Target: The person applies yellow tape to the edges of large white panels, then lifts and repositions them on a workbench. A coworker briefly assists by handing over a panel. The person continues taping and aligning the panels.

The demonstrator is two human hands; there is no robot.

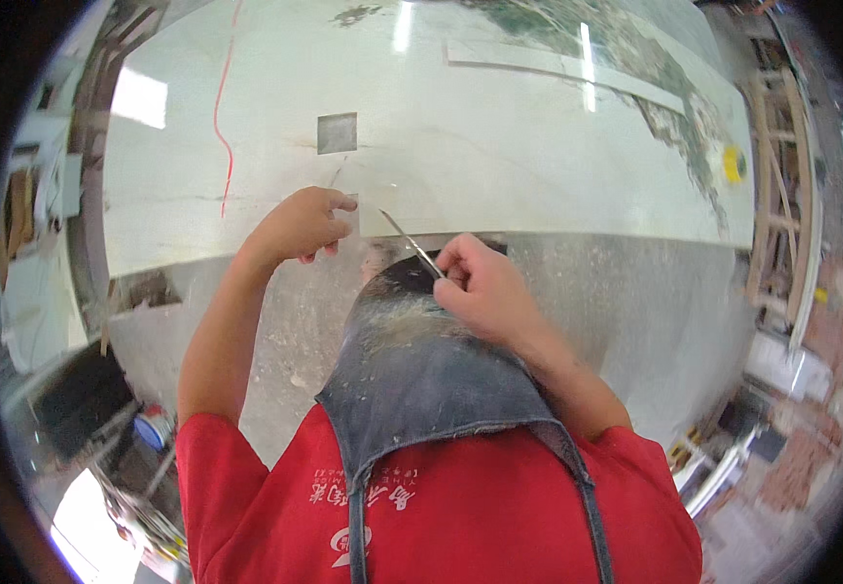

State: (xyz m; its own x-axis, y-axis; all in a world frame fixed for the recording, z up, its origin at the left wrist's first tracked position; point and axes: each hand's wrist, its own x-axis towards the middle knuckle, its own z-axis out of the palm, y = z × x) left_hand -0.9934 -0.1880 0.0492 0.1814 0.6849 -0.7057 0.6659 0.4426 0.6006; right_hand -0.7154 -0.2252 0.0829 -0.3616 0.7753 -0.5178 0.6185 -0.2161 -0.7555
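Note:
A large glossy white stone slab [499, 146] lies in front of me. My left hand [303, 224] rests at its near edge, fingers curled and pressing a small pale piece against the slab. My right hand [480, 287] grips a thin metal blade [410, 243] that points up and left toward the left hand, its tip just over the slab's edge. A small grey square [337, 132] sits on the slab above my left hand. I wear a red shirt and a dusty dark apron [421, 370].
A red line [224, 117] runs down the slab's left part. A long pale strip [567, 70] lies at the far side, with a yellow tape roll [733, 164] at the right edge. Dusty grey floor [655, 302] lies below; wooden frames stand right, clutter at the left.

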